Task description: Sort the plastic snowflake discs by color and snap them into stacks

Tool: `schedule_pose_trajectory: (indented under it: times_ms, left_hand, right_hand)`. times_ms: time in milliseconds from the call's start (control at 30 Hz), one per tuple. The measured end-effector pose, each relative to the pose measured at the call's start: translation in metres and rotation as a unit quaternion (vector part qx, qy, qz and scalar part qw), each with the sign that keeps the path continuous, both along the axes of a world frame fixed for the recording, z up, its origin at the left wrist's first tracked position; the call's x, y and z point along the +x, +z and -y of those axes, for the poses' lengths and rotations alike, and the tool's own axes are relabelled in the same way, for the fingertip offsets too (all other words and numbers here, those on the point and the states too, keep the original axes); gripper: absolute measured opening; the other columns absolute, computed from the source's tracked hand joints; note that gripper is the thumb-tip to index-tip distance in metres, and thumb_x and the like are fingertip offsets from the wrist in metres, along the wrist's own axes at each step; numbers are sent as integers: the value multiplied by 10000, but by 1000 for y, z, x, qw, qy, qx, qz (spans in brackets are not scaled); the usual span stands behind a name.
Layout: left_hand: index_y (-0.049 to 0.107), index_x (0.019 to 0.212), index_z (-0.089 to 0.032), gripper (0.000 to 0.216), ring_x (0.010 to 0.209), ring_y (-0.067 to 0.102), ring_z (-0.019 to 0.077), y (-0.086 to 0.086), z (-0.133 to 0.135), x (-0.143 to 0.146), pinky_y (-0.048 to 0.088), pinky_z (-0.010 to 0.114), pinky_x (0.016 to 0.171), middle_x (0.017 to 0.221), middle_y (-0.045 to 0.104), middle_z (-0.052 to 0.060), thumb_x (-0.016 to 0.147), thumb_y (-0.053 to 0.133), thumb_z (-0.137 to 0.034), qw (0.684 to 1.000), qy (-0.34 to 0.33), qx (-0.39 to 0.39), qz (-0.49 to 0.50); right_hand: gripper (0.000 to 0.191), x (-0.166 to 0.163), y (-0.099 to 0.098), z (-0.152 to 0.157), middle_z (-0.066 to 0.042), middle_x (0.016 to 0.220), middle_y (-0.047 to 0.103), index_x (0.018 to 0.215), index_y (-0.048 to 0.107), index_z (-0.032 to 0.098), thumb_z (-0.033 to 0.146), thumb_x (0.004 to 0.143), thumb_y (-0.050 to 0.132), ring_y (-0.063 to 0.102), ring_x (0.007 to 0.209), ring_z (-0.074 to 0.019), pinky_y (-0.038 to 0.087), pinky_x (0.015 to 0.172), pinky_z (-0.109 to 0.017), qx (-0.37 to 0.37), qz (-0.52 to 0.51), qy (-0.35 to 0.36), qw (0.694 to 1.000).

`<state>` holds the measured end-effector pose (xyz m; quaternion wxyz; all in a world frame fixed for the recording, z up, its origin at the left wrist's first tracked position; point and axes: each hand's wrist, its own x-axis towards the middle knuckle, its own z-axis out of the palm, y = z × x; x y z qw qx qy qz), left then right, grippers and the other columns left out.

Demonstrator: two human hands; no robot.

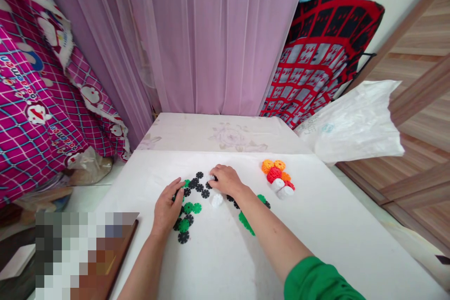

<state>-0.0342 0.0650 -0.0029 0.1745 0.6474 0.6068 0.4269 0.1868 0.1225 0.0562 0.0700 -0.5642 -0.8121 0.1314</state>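
left hand [168,206] on green discs [192,207] | right hand [227,180] touching black discs [200,187]

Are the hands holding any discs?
The right hand touches a white disc at its edge; a real grip cannot be told. The left hand lies flat on green and black discs.

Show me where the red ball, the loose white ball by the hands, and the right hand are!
red ball [273,175], head view, on its middle.
loose white ball [216,200], head view, on its top.
right hand [227,180], head view, on its back.
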Motion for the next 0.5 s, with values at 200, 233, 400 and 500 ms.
schedule_pose_trajectory:
  times_ms: [200, 233, 400, 500]
  left_hand:
    - [726, 1031, -256, 327, 1157, 623, 228, -3, -2, -1, 477, 409, 1036, 1242, 675, 47, 855, 489, -397, 1000, 3, 3, -4]
    - [726, 1031, -257, 326, 1157, 623, 228, -2, -2, -1, 479, 407, 1034, 1241, 676, 46, 855, 490, -396, 1000, 1, 4, -6]
    - [726, 1031, -258, 331, 1157, 623, 232, 0, -1, -2, 481, 411, 1033, 1240, 676, 44, 857, 483, -400, 1000, -3, 4, -19]
    - [727, 1031, -256, 345, 1162, 621, 237, 0, -2, -2, 477, 419, 1037, 1248, 672, 49, 855, 476, -413, 1000, -4, -3, -25]
  right_hand:
    - [203, 45, 11, 36, -15, 1001, 681, 993, 666, 237, 336, 830, 596, 617, 842, -156, 439, 765, -263, 70, -130, -126, 981]
    - [214, 60, 12, 43, -14, 990, 680, 995, 665, 237, 345, 826, 590, 616, 813, -154, 445, 746, -264, 84, -145, -156, 974]
    - [267, 143, 15, 71, -27, 983, 668, 971, 679, 233, 413, 819, 551, 618, 777, -167, 449, 713, -285, 130, -100, -298, 940]
    - [281, 178, 17, 78, -23, 1003, 660, 991, 690, 256, 428, 814, 555, 624, 793, -172, 435, 681, -279, 101, -48, -354, 929]
